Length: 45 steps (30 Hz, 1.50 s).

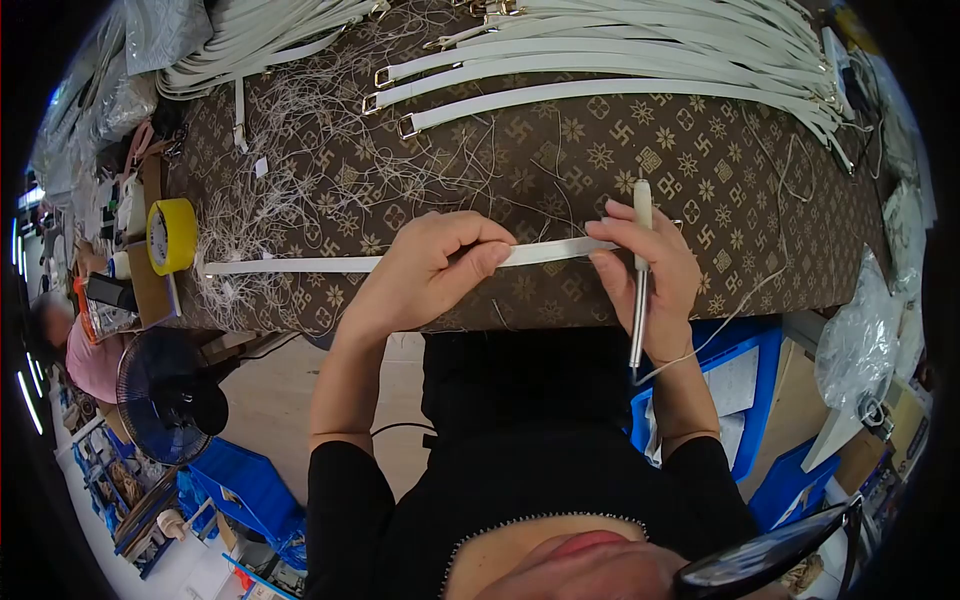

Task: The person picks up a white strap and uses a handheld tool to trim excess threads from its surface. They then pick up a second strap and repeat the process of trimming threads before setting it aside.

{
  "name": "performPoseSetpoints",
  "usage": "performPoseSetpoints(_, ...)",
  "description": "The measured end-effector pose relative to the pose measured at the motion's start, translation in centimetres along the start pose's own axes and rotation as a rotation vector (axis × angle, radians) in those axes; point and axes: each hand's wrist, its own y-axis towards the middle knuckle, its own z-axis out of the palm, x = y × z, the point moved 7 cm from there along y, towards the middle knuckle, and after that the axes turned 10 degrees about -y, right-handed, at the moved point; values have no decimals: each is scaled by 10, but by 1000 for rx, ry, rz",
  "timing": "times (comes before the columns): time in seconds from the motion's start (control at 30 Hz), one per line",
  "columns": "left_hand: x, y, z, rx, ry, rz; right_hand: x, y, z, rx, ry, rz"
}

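A narrow white strap (550, 251) is stretched sideways over the brown patterned cloth near the table's front edge. My left hand (432, 265) pinches it between thumb and index finger, and its flat tail runs out to the left. The strap's other end passes into my right hand (655, 265), where thumb and fingers grip it. That same hand also carries a pen-like tool (640, 300), with a beige upper part and a metal shaft pointing down toward me. A thin cord (735, 312) runs by the shaft's lower end. A bit of metal shows behind the right fingers.
White straps with gold buckles (600, 70) lie along the back right; another bundle (265, 40) is at back left. Loose thread clippings (310, 160) litter the cloth. Yellow tape (171, 237) stands at the left edge. A fan (165, 395) and blue crates (245, 490) are below.
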Motion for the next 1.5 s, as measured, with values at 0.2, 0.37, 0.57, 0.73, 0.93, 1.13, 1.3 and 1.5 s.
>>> performPoseSetpoints(0.2,-15,-5,7,-5,94,125,10,3,6,185,-129,-59)
performPoseSetpoints(0.37,-7,-11,16,-21,-41,-59,15,-2,2,151,-61,-105)
performPoseSetpoints(0.57,-35,-28,26,-247,608,571,12,-9,-3,156,47,17)
performPoseSetpoints(0.73,-42,-42,33,-339,657,717,20,-9,-4,255,45,89)
performPoseSetpoints(0.93,-45,-46,35,-367,701,746,34,-7,-1,232,90,-22)
performPoseSetpoints(1.13,-43,-42,38,-328,603,702,40,-7,3,158,28,-79)
performPoseSetpoints(1.3,-44,-39,35,-287,565,636,32,-4,5,163,152,-1)
performPoseSetpoints(1.5,-46,-38,32,-278,528,634,24,8,0,156,92,-85)
